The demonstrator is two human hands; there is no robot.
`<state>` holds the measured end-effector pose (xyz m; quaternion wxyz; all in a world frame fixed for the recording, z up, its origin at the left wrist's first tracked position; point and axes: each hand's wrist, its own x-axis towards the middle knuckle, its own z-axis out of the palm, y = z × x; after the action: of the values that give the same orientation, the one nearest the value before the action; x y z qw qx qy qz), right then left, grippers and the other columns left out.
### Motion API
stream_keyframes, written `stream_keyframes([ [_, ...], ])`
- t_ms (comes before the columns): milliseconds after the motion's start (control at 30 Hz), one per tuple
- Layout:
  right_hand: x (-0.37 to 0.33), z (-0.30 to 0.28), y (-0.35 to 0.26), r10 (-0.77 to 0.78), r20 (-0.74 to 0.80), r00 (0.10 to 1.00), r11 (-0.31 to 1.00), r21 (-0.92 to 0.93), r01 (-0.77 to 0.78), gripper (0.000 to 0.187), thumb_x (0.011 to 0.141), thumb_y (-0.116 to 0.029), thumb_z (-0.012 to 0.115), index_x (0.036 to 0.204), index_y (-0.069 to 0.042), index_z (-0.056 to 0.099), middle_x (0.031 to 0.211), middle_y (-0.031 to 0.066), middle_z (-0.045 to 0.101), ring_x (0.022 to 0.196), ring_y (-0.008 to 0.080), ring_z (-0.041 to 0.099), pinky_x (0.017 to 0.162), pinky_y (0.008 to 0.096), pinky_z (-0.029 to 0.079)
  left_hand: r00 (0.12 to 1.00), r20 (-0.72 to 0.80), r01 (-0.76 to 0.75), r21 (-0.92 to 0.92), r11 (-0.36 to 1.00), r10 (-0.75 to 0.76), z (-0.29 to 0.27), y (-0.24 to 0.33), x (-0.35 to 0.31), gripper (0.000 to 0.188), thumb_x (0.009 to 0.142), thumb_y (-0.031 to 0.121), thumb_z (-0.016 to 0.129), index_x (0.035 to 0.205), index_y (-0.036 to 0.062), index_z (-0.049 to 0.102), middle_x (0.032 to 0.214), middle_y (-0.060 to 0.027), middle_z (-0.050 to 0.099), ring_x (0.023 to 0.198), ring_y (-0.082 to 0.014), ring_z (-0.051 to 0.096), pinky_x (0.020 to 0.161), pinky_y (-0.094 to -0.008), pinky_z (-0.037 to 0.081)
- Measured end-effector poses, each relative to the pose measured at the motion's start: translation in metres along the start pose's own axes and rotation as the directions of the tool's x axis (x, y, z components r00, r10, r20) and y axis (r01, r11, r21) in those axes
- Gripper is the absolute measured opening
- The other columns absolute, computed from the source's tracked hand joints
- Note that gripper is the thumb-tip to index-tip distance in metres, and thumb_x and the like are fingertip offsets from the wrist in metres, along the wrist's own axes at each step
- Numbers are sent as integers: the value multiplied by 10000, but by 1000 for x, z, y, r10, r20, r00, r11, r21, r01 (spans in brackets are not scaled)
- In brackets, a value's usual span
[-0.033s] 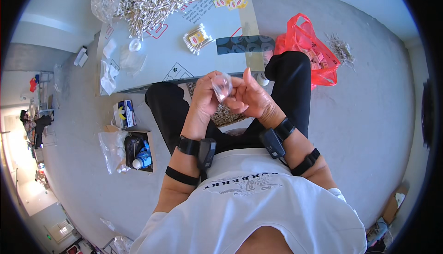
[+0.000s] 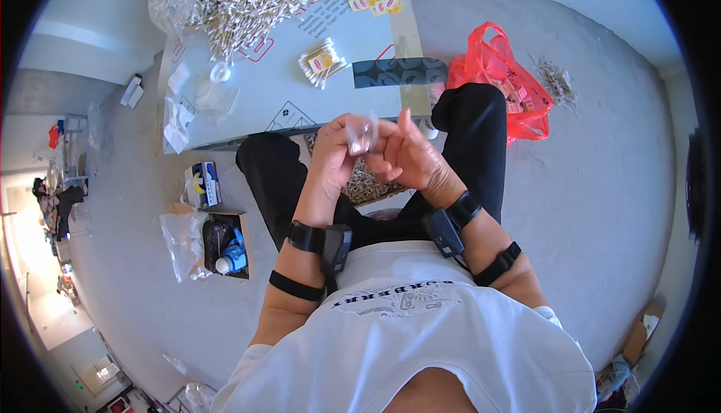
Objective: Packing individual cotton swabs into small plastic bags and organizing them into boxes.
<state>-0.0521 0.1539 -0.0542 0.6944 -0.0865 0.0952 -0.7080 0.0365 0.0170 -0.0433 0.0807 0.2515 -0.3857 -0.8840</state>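
Note:
A small clear plastic bag (image 2: 362, 137) is pinched in my left hand (image 2: 332, 152), above my lap. Beside it my right hand (image 2: 415, 156) is turned palm up, its thumb stretched away and its fingers loosely bent. The right fingertips reach the edge of the bag; whether they touch it is hard to tell. Below both hands, between my legs, a box of many cotton swabs (image 2: 368, 188) partly shows. On the table ahead lies a bundle of cotton swabs (image 2: 323, 62) with a yellow and white card on it.
The table (image 2: 300, 101) also bears a big heap of swabs (image 2: 240, 0), several yellow cards (image 2: 375, 0), a tape roll (image 2: 220, 73) and a dark patterned strip (image 2: 398, 73). A red plastic bag (image 2: 488, 60) of small packs stands right. An open carton (image 2: 244, 244) sits left on the floor.
The clear bag has shifted and tilted slightly in my left hand. My right hand has barely moved.

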Motion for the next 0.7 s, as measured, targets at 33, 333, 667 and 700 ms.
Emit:
stream_keyframes([
  [33,0,5,-3,-48,-81,996,997,-61,43,737,806,-671,434,1223,-66,489,961,54,591,625,116,465,460,194,304,989,-140,-26,126,992,43,1,3,0,110,760,32,589,855,-21,603,770,-65,610,634,-128,571,597,-241,477],
  [333,-2,23,-14,-414,-378,828,810,-568,146,410,904,-133,534,1298,-59,451,1021,128,647,762,87,581,598,186,456,276,675,-521,703,-484,684,36,43,-44,580,774,9,525,1332,17,364,1345,-233,386,1181,-309,469,931,-398,414],
  [667,-8,37,-14,-430,-431,793,776,-625,80,415,882,-59,522,1290,-28,454,951,96,667,730,92,605,655,181,461,369,718,-647,654,-391,591,37,35,-50,605,732,-65,487,1319,-22,347,1327,-258,386,1231,-397,390,977,-413,382],
  [700,-6,34,-9,-464,-409,786,791,-591,160,440,865,-57,552,1292,-28,452,963,97,665,777,113,618,686,195,468,754,572,-479,815,-326,322,20,22,-40,603,735,-63,502,1316,-29,349,1308,-247,415,1220,-393,406,982,-413,374],
])
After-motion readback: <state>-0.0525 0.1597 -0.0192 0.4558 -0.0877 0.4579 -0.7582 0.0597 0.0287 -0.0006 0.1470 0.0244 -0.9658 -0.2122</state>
